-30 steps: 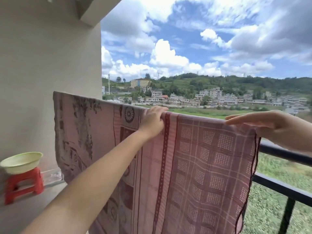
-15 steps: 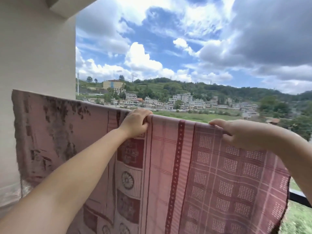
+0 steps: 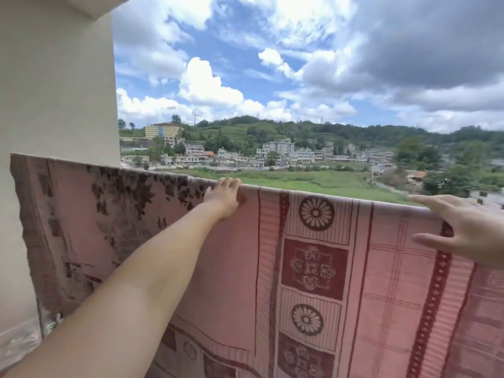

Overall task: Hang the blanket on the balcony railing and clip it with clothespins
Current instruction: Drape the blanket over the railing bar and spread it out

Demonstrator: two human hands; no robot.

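A pink blanket (image 3: 313,268) with dark red flower and grid patterns hangs draped over the top of the balcony railing, which it hides completely; its folded upper edge runs from the pale wall (image 3: 54,91) on the left down to the right border of the view. The left hand (image 3: 223,197), at the end of an outstretched bare arm, lies on this upper edge with its fingers (image 3: 231,182) curled over the far side and the palm pressed to the near face; whether the thumb pinches the cloth cannot be told. To the left of this grip the blanket shows a mottled dark brown pattern and ends in a dark border against the wall. To the right of it come a narrow red stripe, a column of flower medallions and a grid section. The right hand (image 3: 469,236) is at the upper edge well to the right of the left hand, fingers spread and extended, thumb apart below them, closed on nothing; the fingertips are at the fold. Beyond the edge lie green fields, a hillside town (image 3: 272,154) and a cloudy sky.
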